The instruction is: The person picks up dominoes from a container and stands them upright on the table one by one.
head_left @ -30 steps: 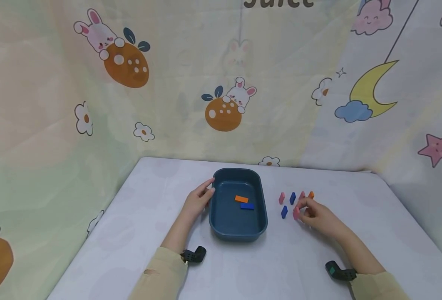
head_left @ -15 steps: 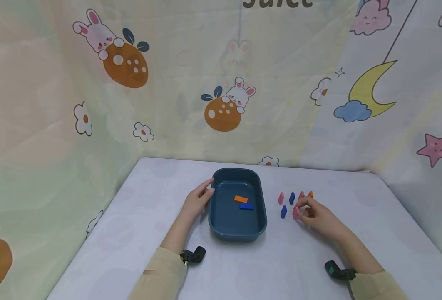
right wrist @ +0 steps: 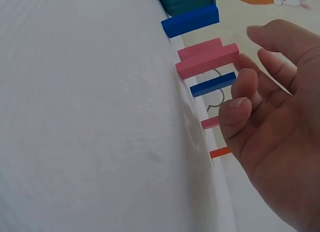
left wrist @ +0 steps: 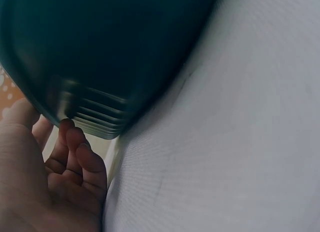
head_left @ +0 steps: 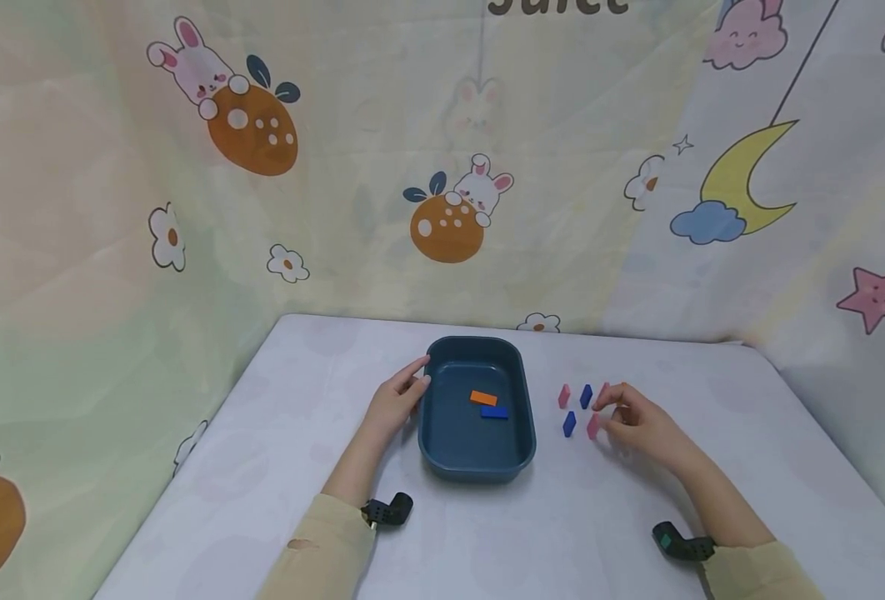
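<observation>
A dark teal plastic basin (head_left: 477,475) stands mid-table with an orange block (head_left: 483,398) and a blue block (head_left: 495,412) lying flat inside. My left hand (head_left: 393,404) touches its left side, fingertips at the rim and outer wall. Right of the basin, small blocks stand upright in two rows. My right hand (head_left: 641,425) is beside the nearest pink block (right wrist: 210,61), thumb and fingers apart, holding nothing. Left of that block stands a blue block (head_left: 569,424). Behind are a pink block (head_left: 564,396), a blue block (head_left: 587,396), another pink block (head_left: 603,391) and an orange block (right wrist: 221,152), mostly hidden by fingers in the head view.
A white cloth covers the table (head_left: 525,542). Printed fabric (head_left: 352,192) with rabbits and flowers hangs behind and at the sides. A black wrist camera (head_left: 388,510) sits on the left wrist, and another wrist camera (head_left: 681,543) on the right.
My right hand has let go of the near pink block; its fingers have spread and lifted slightly away, and the block stays upright. The left hand and basin have not moved.
</observation>
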The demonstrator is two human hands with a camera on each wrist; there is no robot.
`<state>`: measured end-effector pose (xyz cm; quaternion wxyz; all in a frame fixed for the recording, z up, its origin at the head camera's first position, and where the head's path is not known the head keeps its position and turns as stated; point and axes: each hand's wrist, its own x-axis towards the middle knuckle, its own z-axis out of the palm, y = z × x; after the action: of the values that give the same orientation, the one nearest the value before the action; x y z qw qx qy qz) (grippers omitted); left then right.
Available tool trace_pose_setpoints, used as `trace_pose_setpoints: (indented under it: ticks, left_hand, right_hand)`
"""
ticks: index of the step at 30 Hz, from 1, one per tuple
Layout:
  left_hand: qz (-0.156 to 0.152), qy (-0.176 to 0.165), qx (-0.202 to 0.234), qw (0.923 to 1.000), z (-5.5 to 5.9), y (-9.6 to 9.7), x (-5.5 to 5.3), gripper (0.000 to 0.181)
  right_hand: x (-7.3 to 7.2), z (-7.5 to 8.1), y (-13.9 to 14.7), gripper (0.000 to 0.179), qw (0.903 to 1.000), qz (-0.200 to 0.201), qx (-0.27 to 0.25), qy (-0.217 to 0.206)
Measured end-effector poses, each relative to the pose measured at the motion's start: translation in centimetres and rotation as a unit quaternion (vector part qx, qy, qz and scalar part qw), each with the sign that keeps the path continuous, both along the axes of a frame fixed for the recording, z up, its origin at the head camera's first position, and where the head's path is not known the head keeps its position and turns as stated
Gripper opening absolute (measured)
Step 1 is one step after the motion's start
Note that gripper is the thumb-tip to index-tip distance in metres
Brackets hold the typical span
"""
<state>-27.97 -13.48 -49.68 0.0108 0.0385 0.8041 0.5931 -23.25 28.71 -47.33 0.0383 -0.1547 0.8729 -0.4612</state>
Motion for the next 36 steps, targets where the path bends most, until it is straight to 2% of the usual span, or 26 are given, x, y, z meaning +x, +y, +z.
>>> trace_pose_setpoints:
  ticks: [3, 8, 13, 20, 23, 26, 30, 36]
  left_hand:
    - [0.001, -0.002, 0.004, 1.0000, 0.0, 0.0, 0.0, 0.040]
    - [0.001, -0.005, 0.010, 0.9999, -0.1, 0.0, -0.2, 0.040]
    - [0.003, -0.004, 0.008, 1.0000, -0.3, 0.1, -0.3, 0.040]
    - [0.001, -0.002, 0.004, 1.0000, -0.5, -0.1, -0.3, 0.040]
    - [0.001, -0.001, 0.007, 1.0000, -0.5, -0.2, -0.2, 0.041]
    - [0.001, -0.002, 0.007, 1.0000, -0.5, -0.3, -0.2, 0.041]
    - [-0.002, -0.003, 0.002, 1.0000, -0.4, -0.3, -0.3, 0.040]
    - [-0.001, -0.009, -0.001, 1.0000, -0.3, -0.2, -0.3, 0.039]
  right_hand:
    - [0.0, 0.4, -0.3, 0.026, 1.0000, 0.003, 0.002, 0.008]
    - [0.0, 1.4, -1.0, 0.028, 0.9999, -0.008, 0.014, -0.002]
    - [-0.8, 2.9, -3.0, 0.028, 0.9996, -0.002, 0.026, -0.009]
    - [-3.0, 6.2, -7.4, 0.027, 0.9976, 0.026, 0.035, -0.054]
    - [-4.2, 7.4, -9.5, 0.029, 0.9959, 0.046, 0.056, -0.053]
    - [-5.5, 8.2, -11.6, 0.029, 0.9944, 0.079, 0.063, -0.033]
    - [-6.9, 8.6, -14.0, 0.032, 0.9916, 0.108, 0.064, -0.028]
    - [-8.8, 8.3, -16.8, 0.026, 0.9854, 0.133, 0.090, -0.056]
